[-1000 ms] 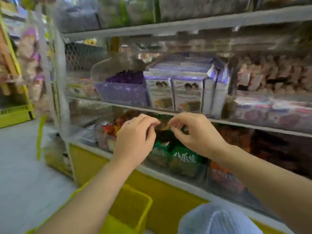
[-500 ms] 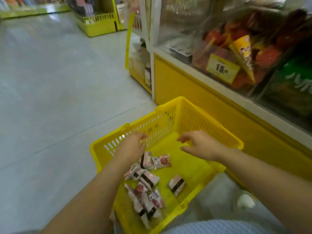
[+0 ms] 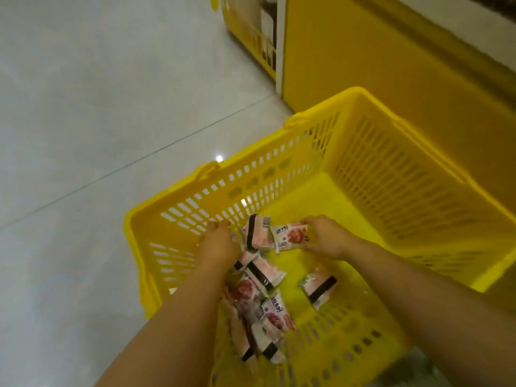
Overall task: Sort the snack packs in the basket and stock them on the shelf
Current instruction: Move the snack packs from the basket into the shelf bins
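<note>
Hands have dropped into the basket (image 3: 391, 177): right hand (image 3: 326, 238) pinches a crosswise pack (image 3: 291, 236); left hand (image 3: 219, 245), just left, curls over the pile (image 3: 262, 275), grip unclear.

Basket (image 3: 279, 174) on floor (image 3: 111, 107), before shelf base (image 3: 363, 51). Snack packs (image 3: 251, 291) heaped in basket's left half; lone pack (image 3: 318, 286) apart, right of heap; held pack (image 3: 290, 237) in right hand (image 3: 326, 238).
</note>
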